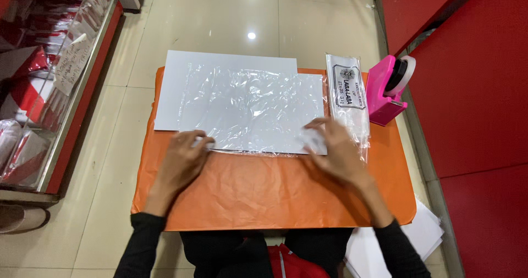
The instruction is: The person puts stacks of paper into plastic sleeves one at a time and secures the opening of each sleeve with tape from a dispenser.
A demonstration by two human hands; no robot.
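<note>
Inside clear plastic bag (247, 102), white sheet (220, 69)

Both hands on near edge of clear plastic bag (247, 105) over white board (176, 85): left hand (184, 160), right hand (335, 149). Orange paper (264, 190) covers tabletop; pink tape dispenser (385, 91) at right edge.
</note>
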